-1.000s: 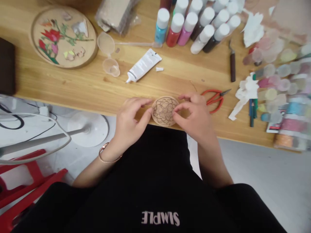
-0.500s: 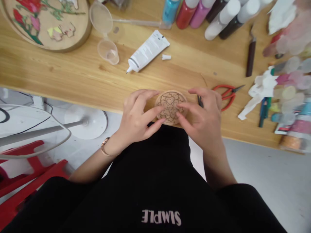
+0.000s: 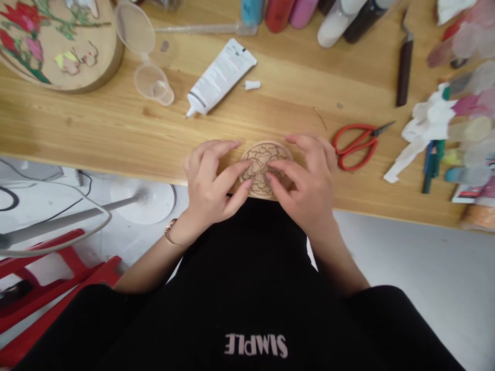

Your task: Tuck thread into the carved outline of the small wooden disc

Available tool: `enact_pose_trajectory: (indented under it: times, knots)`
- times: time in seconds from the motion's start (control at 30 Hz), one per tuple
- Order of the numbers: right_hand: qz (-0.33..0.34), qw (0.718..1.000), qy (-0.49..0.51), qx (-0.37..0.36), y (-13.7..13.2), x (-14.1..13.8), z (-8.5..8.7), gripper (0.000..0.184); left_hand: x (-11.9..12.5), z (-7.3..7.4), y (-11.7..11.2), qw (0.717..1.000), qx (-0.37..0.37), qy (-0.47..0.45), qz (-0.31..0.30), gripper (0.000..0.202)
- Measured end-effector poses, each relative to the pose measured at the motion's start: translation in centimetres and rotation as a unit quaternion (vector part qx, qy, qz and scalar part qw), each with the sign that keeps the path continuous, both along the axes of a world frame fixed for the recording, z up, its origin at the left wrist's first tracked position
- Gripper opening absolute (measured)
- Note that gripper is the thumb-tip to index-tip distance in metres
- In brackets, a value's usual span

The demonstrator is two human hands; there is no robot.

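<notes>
A small round wooden disc (image 3: 261, 158) with a cut-out flower pattern lies at the near edge of the wooden table (image 3: 116, 129). My left hand (image 3: 211, 180) rests on its left side, fingers stretched out and pressing on the pattern. My right hand (image 3: 305, 180) covers its right side, fingertips spread flat on the disc. Neither hand lifts the disc; both only press on it.
Red scissors (image 3: 358, 141) lie right of my right hand. A white tube (image 3: 218, 77) with its cap (image 3: 252, 85) off, two clear cups (image 3: 152, 85), a large painted round board (image 3: 50, 44), paint bottles (image 3: 309, 10), a dark-handled tool (image 3: 404, 64) and coloured shell pieces (image 3: 464, 103) lie on the table.
Both hands moved from gripping the disc's edges to laying their fingers flat across its top. The view has tilted down and shifted slightly.
</notes>
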State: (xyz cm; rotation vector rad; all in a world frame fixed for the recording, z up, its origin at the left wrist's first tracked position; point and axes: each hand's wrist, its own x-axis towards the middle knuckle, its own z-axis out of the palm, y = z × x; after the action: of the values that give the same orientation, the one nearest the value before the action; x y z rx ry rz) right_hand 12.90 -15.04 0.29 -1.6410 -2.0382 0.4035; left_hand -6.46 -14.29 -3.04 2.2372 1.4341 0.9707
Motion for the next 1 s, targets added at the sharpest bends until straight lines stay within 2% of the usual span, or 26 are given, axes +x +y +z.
enact_pose_trajectory:
  times: [0.2,0.47,0.6,0.67,0.77,0.87,1.0]
  knots:
    - [-0.016,0.998,0.051,-0.033,0.1,-0.3,-0.1,0.011,-0.1,-0.2,0.0,0.999,0.028,-0.028,-0.010,0.019]
    - [-0.009,1.000,0.001,-0.008,-0.1,-0.4,0.1,0.010,0.1,0.0,0.1,1.000,0.017,0.006,0.009,0.022]
    - [-0.011,1.000,-0.017,-0.001,-0.3,-0.4,0.1,0.011,0.1,-0.2,0.1,0.999,0.038,0.001,0.008,0.022]
    - [-0.010,1.000,-0.017,0.001,-0.3,-0.4,0.1,0.011,-0.1,-0.3,0.0,0.998,0.061,-0.006,-0.003,0.020]
    - [-0.006,1.000,-0.011,0.008,-0.4,-0.4,0.0,0.012,-0.5,-0.5,0.1,0.995,0.088,-0.005,-0.047,0.028]
    - [-0.006,1.000,-0.010,0.028,-0.6,-0.2,-0.1,0.013,-0.8,-0.7,0.0,0.993,0.073,0.010,-0.092,0.037]
    - [-0.004,0.999,-0.004,0.051,-0.8,0.2,-0.2,0.012,-0.8,-0.5,-0.1,0.993,0.046,-0.003,-0.109,0.041]
